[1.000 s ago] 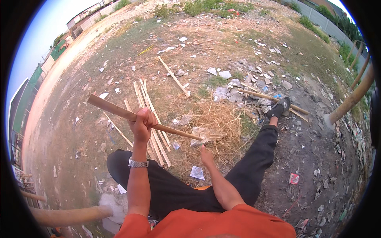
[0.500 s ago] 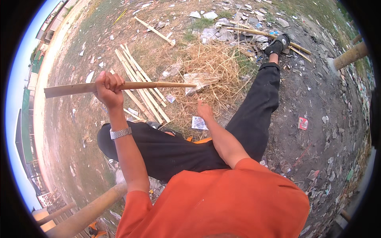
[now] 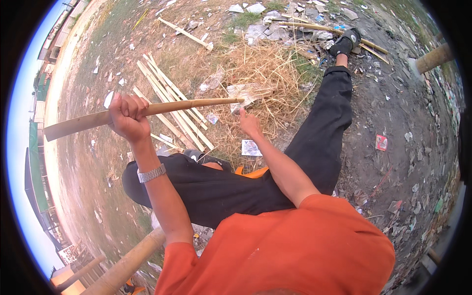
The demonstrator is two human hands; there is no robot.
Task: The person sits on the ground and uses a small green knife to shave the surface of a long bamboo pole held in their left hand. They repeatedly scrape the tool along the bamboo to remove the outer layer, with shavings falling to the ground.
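My left hand (image 3: 129, 117) is closed in a fist around a long split bamboo piece (image 3: 169, 107). The bamboo's wider end (image 3: 61, 129) sticks out to the left and lies lower than its narrow end, which reaches over the straw. Just below that narrow end is my right hand (image 3: 250, 125), fingers curled and one digit pointing up toward the bamboo. What the right hand holds, if anything, is hidden. Under the bamboo, several pale bamboo strips (image 3: 160, 88) lie on the ground left of the straw pile (image 3: 273, 73).
My legs (image 3: 322, 118) in dark trousers spread around the work spot. A thick bamboo pole (image 3: 125, 265) runs at lower left and a post (image 3: 432, 59) stands at right. Another strip (image 3: 186, 33) and a long pole (image 3: 314, 27) lie farther off among litter. Something orange (image 3: 253, 173) shows beneath my leg.
The bamboo has tilted, its wide left end now lower. My left hand has shifted slightly left, and my right hand has risen closer to the narrow end.
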